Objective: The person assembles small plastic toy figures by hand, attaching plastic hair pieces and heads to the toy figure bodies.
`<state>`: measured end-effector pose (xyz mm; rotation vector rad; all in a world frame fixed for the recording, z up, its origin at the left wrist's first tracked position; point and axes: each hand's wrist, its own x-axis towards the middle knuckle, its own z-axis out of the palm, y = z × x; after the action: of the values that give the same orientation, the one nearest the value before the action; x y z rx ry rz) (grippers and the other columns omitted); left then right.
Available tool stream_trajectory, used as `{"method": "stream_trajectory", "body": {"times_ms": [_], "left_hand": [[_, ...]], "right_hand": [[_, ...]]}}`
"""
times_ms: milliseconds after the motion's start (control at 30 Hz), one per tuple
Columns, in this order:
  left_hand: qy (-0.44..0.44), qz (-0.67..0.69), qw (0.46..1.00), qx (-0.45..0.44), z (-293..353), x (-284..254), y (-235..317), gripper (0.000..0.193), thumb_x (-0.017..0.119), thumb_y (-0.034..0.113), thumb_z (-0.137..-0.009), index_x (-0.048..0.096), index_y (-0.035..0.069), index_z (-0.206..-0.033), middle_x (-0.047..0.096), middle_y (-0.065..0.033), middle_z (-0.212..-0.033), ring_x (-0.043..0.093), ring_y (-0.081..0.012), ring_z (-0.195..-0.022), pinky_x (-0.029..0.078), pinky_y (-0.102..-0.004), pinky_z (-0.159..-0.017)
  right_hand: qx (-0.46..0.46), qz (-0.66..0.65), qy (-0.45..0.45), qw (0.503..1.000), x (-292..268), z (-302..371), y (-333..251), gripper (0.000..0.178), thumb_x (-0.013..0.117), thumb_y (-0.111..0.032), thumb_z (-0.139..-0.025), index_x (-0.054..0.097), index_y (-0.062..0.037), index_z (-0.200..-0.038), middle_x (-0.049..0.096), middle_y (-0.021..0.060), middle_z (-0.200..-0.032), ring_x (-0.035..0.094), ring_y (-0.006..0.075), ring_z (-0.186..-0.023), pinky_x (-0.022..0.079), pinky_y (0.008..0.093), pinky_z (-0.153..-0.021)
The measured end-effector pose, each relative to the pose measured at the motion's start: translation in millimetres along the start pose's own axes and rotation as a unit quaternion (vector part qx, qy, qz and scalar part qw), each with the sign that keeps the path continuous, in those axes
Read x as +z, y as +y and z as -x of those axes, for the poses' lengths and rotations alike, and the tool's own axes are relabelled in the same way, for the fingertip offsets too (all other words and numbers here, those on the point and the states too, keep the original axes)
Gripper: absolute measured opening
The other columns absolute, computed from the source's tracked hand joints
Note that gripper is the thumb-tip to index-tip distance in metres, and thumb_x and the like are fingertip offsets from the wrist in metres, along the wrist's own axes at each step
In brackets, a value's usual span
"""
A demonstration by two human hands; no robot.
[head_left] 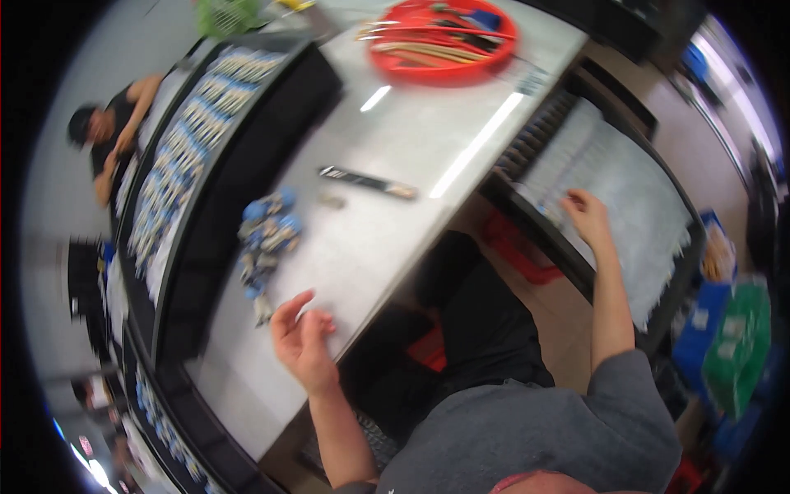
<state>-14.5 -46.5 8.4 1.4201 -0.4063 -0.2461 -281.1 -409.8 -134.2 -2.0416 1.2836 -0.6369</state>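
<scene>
Blue-and-grey parts (270,235) lie near the left hand (304,346), fingers loosely apart; the right hand (586,217), grip unclear, likely tends the sheet-lined tray (642,218), calling for care.

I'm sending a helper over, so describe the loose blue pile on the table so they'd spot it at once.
Find the white table, then the black crate along its left side. Beside that crate, just beyond the left hand, lies a loose heap of small blue and grey pieces. Unlike the flat black bar nearby, it is lumpy.
</scene>
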Motion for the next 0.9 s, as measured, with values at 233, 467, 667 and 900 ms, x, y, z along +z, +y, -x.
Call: {"method": "stream_trajectory", "body": {"times_ms": [233,467,667,900], "left_hand": [[-0.061,0.027,0.997,-0.026,0,4,-1,0.022,0.052,-0.001,-0.084,0.047,-0.001,-0.106,0.056,-0.0124,-0.107,0.057,-0.0117,-0.074,0.048,-0.0231,-0.062],[-0.104,-0.213,0.958,0.161,15,2,18,0.016,0.059,-0.004,-0.076,0.058,0.0,-0.092,0.062,-0.0098,-0.087,0.061,-0.0164,-0.077,0.049,-0.0266,-0.068],[0.006,-0.3,0.917,0.263,-21,-51,56,0.017,0.061,0.001,-0.074,0.06,0.001,-0.091,0.063,-0.0092,-0.085,0.061,-0.0183,-0.071,0.048,-0.0268,-0.066],[0.053,-0.4,0.905,0.135,-66,-73,22,0.045,0.071,0.021,-0.07,0.055,0.002,-0.107,0.06,-0.0133,-0.1,0.056,-0.0228,-0.091,0.046,-0.0318,-0.076]], "right_hand": [[-0.145,-0.404,-0.042,0.902,10,57,-190,0.021,0.045,-0.015,-0.094,0.058,0.0009,-0.099,0.058,0.0043,-0.077,0.055,0.0098,-0.068,0.044,0.0205,-0.061],[-0.22,-0.426,-0.314,0.819,100,96,-339,0.022,0.055,-0.009,-0.087,0.053,-0.0004,-0.107,0.06,0.0046,-0.082,0.058,0.0082,-0.067,0.043,0.0193,-0.056],[-0.273,-0.271,-0.313,0.868,140,109,-337,0.021,0.06,-0.005,-0.081,0.058,0.0014,-0.101,0.061,0.0053,-0.078,0.056,0.0087,-0.064,0.046,0.0212,-0.058],[-0.284,-0.246,-0.298,0.878,140,111,-336,0.019,0.061,-0.005,-0.08,0.06,0.0012,-0.099,0.062,0.0048,-0.078,0.056,0.008,-0.066,0.046,0.0205,-0.06]]}}
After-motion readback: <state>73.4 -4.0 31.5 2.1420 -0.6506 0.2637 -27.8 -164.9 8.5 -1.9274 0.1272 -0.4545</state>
